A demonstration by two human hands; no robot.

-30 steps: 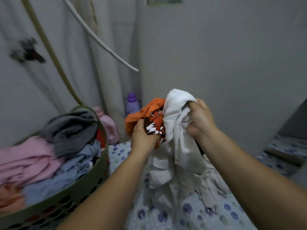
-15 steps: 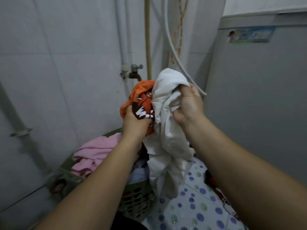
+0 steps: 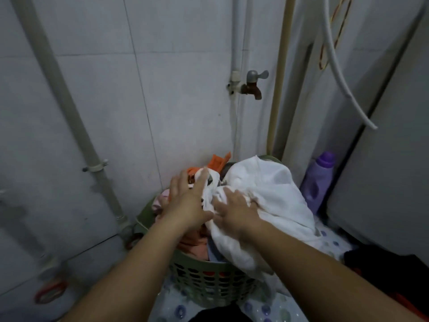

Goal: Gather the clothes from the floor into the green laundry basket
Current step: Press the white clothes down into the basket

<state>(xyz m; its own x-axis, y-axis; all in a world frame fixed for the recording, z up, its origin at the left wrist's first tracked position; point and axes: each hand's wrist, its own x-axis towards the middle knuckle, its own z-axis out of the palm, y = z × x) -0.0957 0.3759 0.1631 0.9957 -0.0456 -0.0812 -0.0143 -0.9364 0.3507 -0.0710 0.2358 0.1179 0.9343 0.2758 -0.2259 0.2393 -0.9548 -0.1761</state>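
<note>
The green laundry basket (image 3: 204,282) stands on the floor in the corner, heaped with clothes. A large white cloth (image 3: 267,189) lies on top and spills over its right rim. An orange garment (image 3: 217,162) pokes up at the back, and pink and peach pieces (image 3: 160,201) show at the left. My left hand (image 3: 185,198) lies flat with straight fingers on the pile near the orange garment. My right hand (image 3: 234,209) presses down on the white cloth, its fingertips sunk into the folds.
A purple detergent bottle (image 3: 319,180) stands right of the basket beside a grey appliance (image 3: 383,170). A wall tap (image 3: 253,84) and pipes are above. Dark clothing (image 3: 390,263) lies on the dotted floor at the right. An orange ring (image 3: 50,291) lies lower left.
Both hands held the orange and white clothes up in the air; now the clothes lie on the basket's pile and the hands have let go and press on top.
</note>
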